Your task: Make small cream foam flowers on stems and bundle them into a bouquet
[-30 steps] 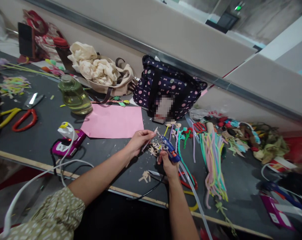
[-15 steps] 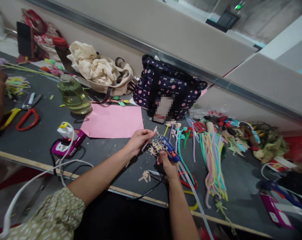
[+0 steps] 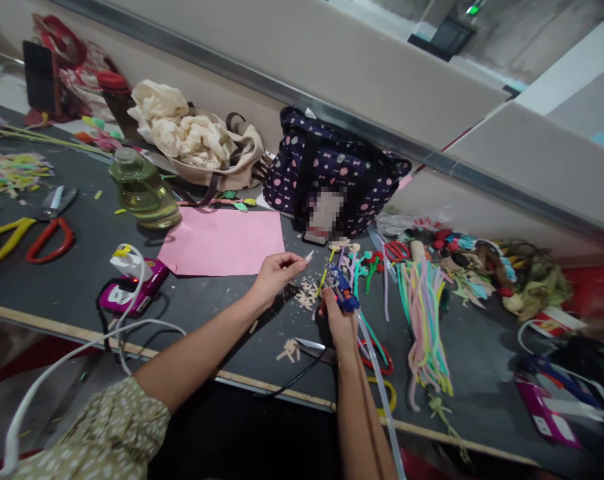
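My left hand (image 3: pixel 278 275) pinches a small pale strip (image 3: pixel 309 256) between thumb and fingertips, held up over the table. My right hand (image 3: pixel 339 319) is wrapped round a blue glue gun (image 3: pixel 343 287), which has a long clear glue stick (image 3: pixel 381 383) trailing from its back. The gun sits apart from the strip, to its right. Below and between both hands lies a scatter of short pale pieces (image 3: pixel 307 295). Scissors with a red and a yellow handle (image 3: pixel 386 360) lie partly hidden under my right forearm, blades toward a smaller heap of cut pieces (image 3: pixel 289 350).
Pink paper (image 3: pixel 225 243) lies left of my hands, near a bottle (image 3: pixel 145 190) and a purple power strip (image 3: pixel 137 293) with a white cable. A dark patterned bag (image 3: pixel 332 170) stands behind. Pastel pipe cleaners (image 3: pixel 425 320) lie right. Other scissors (image 3: pixel 49 227) lie far left.
The glue gun has drawn back from the strip, down and to the right, and turned. My left hand stays nearly in place. Another person's hand at the left edge has mostly gone out of view.
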Motion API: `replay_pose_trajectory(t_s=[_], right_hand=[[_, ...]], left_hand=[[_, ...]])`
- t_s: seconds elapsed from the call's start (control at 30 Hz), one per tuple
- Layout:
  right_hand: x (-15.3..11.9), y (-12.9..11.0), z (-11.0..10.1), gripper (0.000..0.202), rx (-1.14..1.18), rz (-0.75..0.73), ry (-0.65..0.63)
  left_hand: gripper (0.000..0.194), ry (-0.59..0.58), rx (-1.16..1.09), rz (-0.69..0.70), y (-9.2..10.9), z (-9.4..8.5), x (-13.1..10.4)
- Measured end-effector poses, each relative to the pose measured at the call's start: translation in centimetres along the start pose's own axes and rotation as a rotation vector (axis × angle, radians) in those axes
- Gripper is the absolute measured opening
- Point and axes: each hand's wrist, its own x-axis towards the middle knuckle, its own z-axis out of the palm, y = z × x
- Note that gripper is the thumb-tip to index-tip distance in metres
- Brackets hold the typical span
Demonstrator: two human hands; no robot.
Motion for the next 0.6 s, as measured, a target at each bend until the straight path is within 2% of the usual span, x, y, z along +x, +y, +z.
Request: replay_pose_trajectory(t_s=[0.13, 0.27, 0.5, 0.6], right_hand=[[1.1, 1.3, 0.3, 0.036, -0.087, -0.087, 0.077], [2.0, 2.4, 0.7, 0.028, -0.159, -0.172, 0.036], [2.6, 1.7, 1.5, 0.021, -0.482, -0.254, -0.031], [2.6, 1.6, 1.8, 0.019, -0.562, -0.238, -0.047]], left_hand=[[0.031, 0.009, -0.073, -0.018, 0.1, -0.2, 0.2], [0.031, 0.023, -0.184, -0.056, -0.2, -0.6, 0.7], [0.024, 0.050, -0.295, -0.136, -0.3, -0.7, 1.0], [0.025, 0.054, -0.311, -0.150, -0.4, -0.7, 1.0]])
